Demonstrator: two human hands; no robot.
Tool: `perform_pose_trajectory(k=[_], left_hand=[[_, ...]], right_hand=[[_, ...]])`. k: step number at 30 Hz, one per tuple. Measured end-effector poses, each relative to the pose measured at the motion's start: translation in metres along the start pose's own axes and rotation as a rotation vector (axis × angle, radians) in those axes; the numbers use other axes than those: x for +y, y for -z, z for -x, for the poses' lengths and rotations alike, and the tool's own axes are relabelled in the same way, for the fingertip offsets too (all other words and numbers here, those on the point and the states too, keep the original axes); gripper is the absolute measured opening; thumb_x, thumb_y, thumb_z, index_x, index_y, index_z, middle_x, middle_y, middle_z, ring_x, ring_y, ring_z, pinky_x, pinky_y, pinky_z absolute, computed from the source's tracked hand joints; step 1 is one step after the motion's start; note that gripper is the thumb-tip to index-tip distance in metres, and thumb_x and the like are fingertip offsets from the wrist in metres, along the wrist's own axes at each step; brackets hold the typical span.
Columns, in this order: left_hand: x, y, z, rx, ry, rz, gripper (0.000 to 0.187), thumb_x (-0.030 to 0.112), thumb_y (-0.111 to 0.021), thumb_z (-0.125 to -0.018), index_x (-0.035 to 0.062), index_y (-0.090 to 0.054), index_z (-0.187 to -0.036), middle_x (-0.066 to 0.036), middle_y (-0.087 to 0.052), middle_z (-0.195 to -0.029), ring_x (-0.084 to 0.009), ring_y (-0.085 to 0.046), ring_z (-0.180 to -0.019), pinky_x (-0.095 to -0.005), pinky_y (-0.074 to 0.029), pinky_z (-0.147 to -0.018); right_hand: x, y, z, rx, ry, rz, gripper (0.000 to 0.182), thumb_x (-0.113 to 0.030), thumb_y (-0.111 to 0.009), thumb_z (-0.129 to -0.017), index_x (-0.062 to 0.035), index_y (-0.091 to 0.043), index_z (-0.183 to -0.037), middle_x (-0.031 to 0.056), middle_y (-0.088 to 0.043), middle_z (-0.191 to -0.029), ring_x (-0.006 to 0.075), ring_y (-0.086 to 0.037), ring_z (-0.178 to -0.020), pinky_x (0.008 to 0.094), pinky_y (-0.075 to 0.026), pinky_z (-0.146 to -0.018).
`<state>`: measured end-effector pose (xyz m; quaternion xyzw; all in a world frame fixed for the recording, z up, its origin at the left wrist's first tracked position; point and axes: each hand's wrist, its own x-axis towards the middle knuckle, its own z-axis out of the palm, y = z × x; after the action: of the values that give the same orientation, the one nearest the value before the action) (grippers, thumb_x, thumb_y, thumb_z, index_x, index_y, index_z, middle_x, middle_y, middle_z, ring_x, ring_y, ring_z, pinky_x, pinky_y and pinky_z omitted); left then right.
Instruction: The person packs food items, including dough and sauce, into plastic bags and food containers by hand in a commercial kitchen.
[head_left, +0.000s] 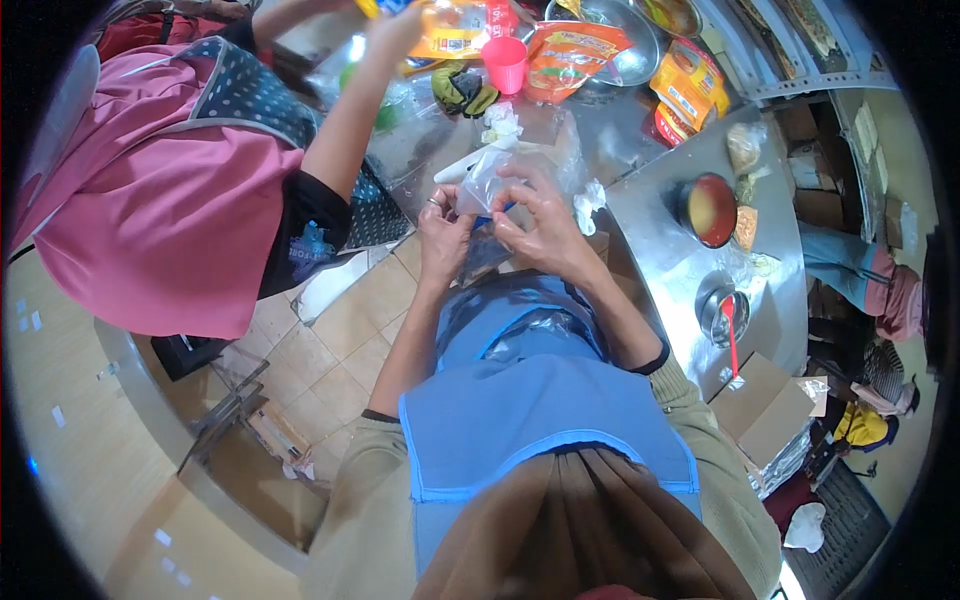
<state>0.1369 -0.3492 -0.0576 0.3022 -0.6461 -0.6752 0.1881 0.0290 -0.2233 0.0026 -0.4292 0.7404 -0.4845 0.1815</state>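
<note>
Plastic bag (485, 185) — in both hands (445, 235) (545, 225)

- Fingertips of the person's left hand (445, 228): partly hidden at the clear bag (484, 186).
- Inside of that bag: too unclear to tell.
- Co-worker's hand (398, 30) near the top edge: blurred.
- Upper right bowl (686, 18): cut off by the top edge.
- Small print on the orange pouch (690, 85): unreadable.
- People (880, 290) at far right: small, partly hidden.

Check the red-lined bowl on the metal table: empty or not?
Not empty: the bowl holds something pale yellow, visible inside its red wall.
</note>
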Motion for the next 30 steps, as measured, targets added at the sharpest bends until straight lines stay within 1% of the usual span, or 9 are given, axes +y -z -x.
perform_pose_trajectory(k=[7,13,16,19,20,22,26,29,30], left_hand=[[0.002,0.000,-0.002,0.064,0.074,0.027,0.021,0.001,-0.066,-0.078,0.0007,-0.055,-0.096,-0.004,-0.061,-0.088,-0.0097,-0.058,-0.081,-0.0247,-0.048,-0.072],[0.011,-0.006,-0.004,0.023,-0.025,0.118,0.047,-0.001,-0.065,-0.076,-0.0011,-0.043,-0.118,-0.013,-0.058,-0.108,-0.0187,-0.058,-0.099,-0.0316,-0.047,-0.088],[0.006,-0.008,-0.006,0.077,-0.001,0.023,0.048,-0.004,-0.064,-0.077,-0.0008,-0.040,-0.119,-0.013,-0.056,-0.114,-0.0190,-0.058,-0.102,-0.0307,-0.047,-0.088],[0.000,-0.004,-0.010,0.019,-0.121,0.042,0.079,-0.007,-0.063,-0.071,0.0015,-0.021,-0.137,-0.018,-0.054,-0.115,-0.0237,-0.056,-0.104,-0.0331,-0.047,-0.088],[0.005,-0.001,-0.009,0.001,-0.038,0.083,0.085,-0.011,-0.059,-0.070,0.0029,-0.015,-0.140,-0.019,-0.054,-0.115,-0.0240,-0.056,-0.104,-0.0330,-0.047,-0.087],[0.008,-0.002,-0.010,0.028,0.017,0.088,0.084,-0.011,-0.060,-0.069,0.0031,-0.016,-0.140,-0.018,-0.056,-0.112,-0.0234,-0.058,-0.101,-0.0327,-0.048,-0.084],[0.016,-0.004,-0.010,0.012,0.072,0.116,0.080,-0.010,-0.060,-0.069,0.0025,-0.021,-0.138,-0.017,-0.059,-0.104,-0.0218,-0.060,-0.095,-0.0315,-0.050,-0.079],[0.018,0.000,-0.010,-0.046,0.161,0.054,0.071,-0.007,-0.063,-0.074,-0.0006,-0.029,-0.135,-0.017,-0.055,-0.116,-0.0203,-0.056,-0.104,-0.0291,-0.046,-0.089],[0.014,0.001,-0.011,-0.029,0.122,-0.034,0.070,-0.006,-0.063,-0.072,-0.0008,-0.030,-0.134,-0.016,-0.057,-0.111,-0.0204,-0.058,-0.099,-0.0295,-0.047,-0.085]], right_hand=[[-0.013,-0.004,-0.003,0.097,0.024,0.188,0.025,-0.020,-0.069,-0.071,-0.0074,-0.059,-0.090,0.0174,-0.047,-0.118,0.0400,-0.042,-0.116,0.0471,-0.037,-0.095],[-0.002,-0.022,-0.003,0.167,0.024,0.417,0.033,-0.029,-0.073,-0.069,-0.0101,-0.060,-0.093,0.0153,-0.045,-0.122,0.0424,-0.033,-0.125,0.0543,-0.032,-0.095],[-0.008,-0.022,-0.005,0.145,0.016,0.411,0.032,-0.028,-0.073,-0.069,-0.0109,-0.060,-0.094,0.0153,-0.045,-0.123,0.0418,-0.033,-0.125,0.0541,-0.031,-0.096],[-0.017,-0.019,-0.006,0.150,0.014,0.390,0.032,-0.026,-0.072,-0.068,-0.0112,-0.061,-0.094,0.0148,-0.045,-0.122,0.0417,-0.034,-0.123,0.0542,-0.032,-0.094],[-0.015,-0.019,-0.006,0.169,0.017,0.406,0.031,-0.024,-0.073,-0.067,-0.0119,-0.061,-0.093,0.0140,-0.046,-0.121,0.0404,-0.037,-0.121,0.0525,-0.034,-0.093],[-0.010,-0.022,-0.004,0.211,0.023,0.440,0.029,-0.020,-0.073,-0.065,-0.0133,-0.061,-0.090,0.0122,-0.047,-0.119,0.0379,-0.042,-0.116,0.0491,-0.038,-0.090],[-0.006,-0.024,-0.002,0.196,0.067,0.621,0.026,-0.020,-0.071,-0.068,-0.0139,-0.062,-0.092,0.0100,-0.048,-0.119,0.0354,-0.041,-0.117,0.0485,-0.034,-0.094],[-0.003,-0.024,-0.001,0.198,0.093,0.648,0.025,-0.020,-0.070,-0.069,-0.0146,-0.063,-0.092,0.0087,-0.049,-0.118,0.0334,-0.042,-0.114,0.0471,-0.032,-0.095],[-0.004,-0.023,-0.001,0.202,0.097,0.619,0.024,-0.021,-0.070,-0.069,-0.0148,-0.063,-0.092,0.0084,-0.049,-0.118,0.0328,-0.042,-0.113,0.0465,-0.032,-0.095]])
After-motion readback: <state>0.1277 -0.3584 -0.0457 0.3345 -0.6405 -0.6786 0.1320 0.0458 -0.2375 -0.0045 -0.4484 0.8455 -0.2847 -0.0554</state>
